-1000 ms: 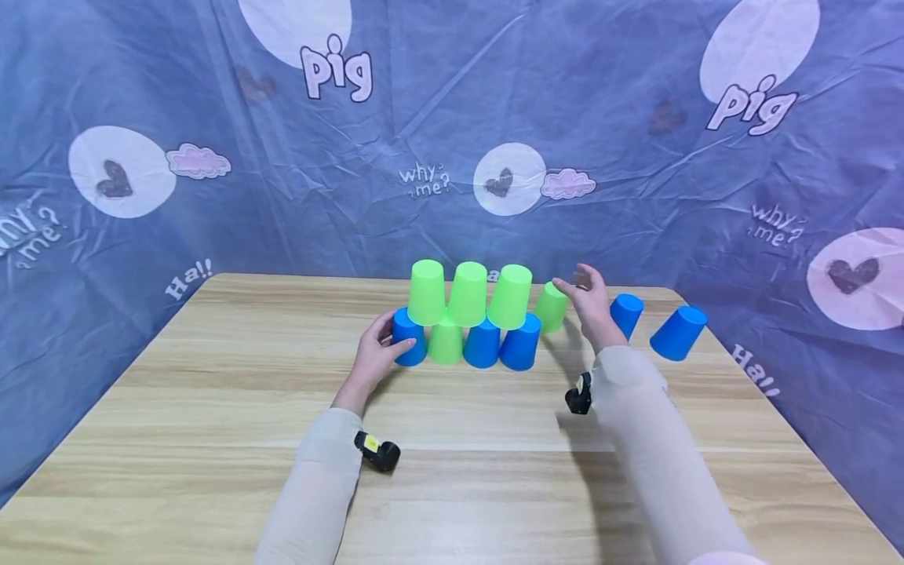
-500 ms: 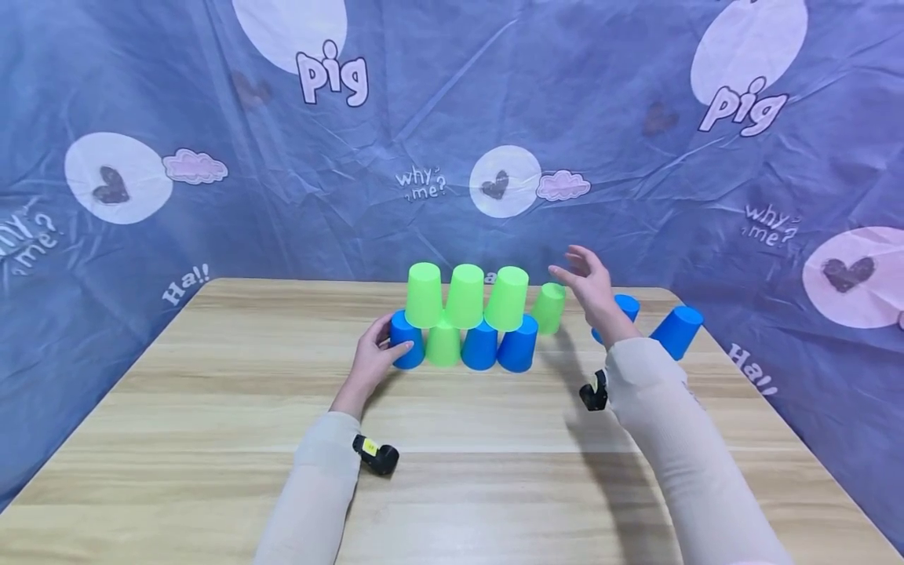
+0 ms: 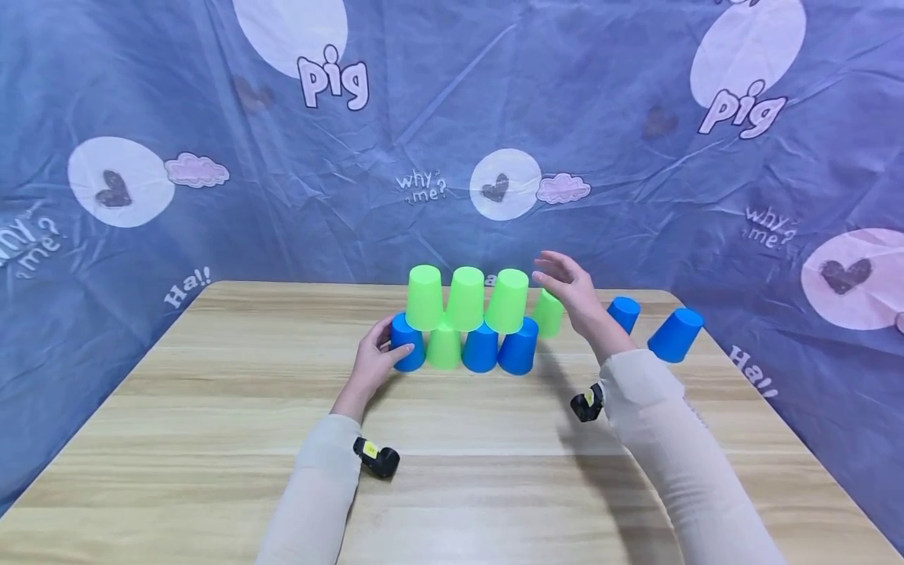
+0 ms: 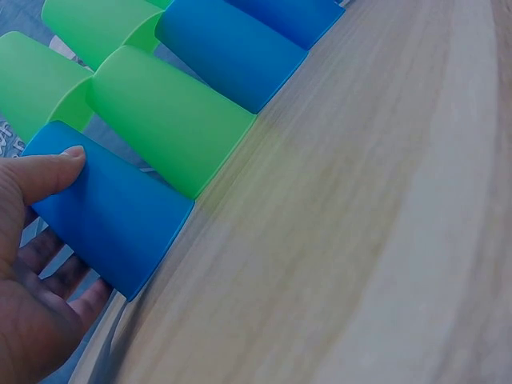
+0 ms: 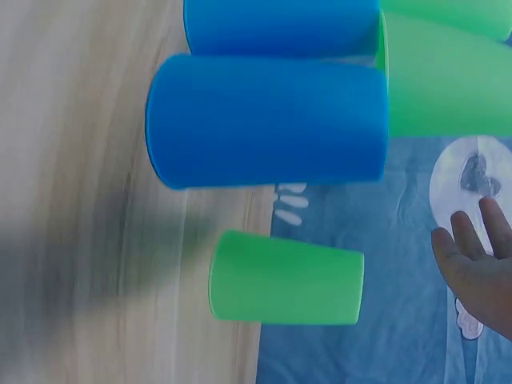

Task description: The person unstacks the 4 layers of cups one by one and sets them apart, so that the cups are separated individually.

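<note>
Upside-down plastic cups form a two-tier wall in the head view. My left hand (image 3: 370, 361) grips the blue cup (image 3: 407, 344) at the bottom row's left end, thumb (image 4: 52, 172) on its front and fingers behind. Beside it in that row stand a green cup (image 3: 443, 349) and two blue cups (image 3: 479, 349). Three green cups (image 3: 424, 298) make the upper tier, bridging the cups below. My right hand (image 3: 572, 290) is raised with loosely bent fingers, apart from the top right cup (image 4: 104, 28) and holding nothing. Partly hidden by it is a lone green cup (image 5: 288, 278) standing behind the row.
Two more upside-down blue cups, one nearer the hand (image 3: 624, 314) and one farther right (image 3: 676, 335), stand near the table's right edge. The wooden table (image 3: 459, 486) ends at a printed blue cloth (image 3: 395, 227) at the back.
My right hand rose off the lone green cup's side and drew back right, then shifted left toward the upper tier. My left hand keeps its grip on the blue cup; the cups look unmoved.
</note>
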### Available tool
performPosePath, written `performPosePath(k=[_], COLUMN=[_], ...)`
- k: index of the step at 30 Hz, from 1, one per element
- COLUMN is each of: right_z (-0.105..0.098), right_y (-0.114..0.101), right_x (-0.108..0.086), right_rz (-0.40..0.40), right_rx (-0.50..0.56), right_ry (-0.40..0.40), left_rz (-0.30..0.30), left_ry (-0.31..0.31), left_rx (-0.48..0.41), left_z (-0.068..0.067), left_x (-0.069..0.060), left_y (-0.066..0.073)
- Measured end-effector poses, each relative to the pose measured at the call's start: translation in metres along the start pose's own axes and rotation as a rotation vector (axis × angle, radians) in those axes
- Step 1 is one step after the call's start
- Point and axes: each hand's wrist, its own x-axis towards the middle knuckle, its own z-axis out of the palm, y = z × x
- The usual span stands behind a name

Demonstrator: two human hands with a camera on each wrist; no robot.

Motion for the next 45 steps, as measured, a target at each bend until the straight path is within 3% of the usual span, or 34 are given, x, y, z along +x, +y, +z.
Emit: performPosePath(k=[5, 11, 29, 45], right_z=[0.007, 0.015, 0.033, 0.030], right_y=[0.005, 0.012, 0.011, 0.007], right_x=[-0.007, -0.011, -0.012, -0.015], right_rz=[0.017, 0.069, 0.103, 0.083], right_rx=[0.020, 0.039, -0.025, 0.061], right_ry=[-0.063, -0.084, -0.072, -0.047], left_rz=[0.004, -0.018, -0.027, -0.032], left_ry=[-0.007, -0.014, -0.008, -0.017], left_rx=[0.017, 0.037, 0.028, 0.027], left_z=[0.001, 0.001, -0.002, -0.001], left_x=[0.001, 0.001, 0.001, 0.001], left_y=[-0.001, -0.002, -0.002, 0.000])
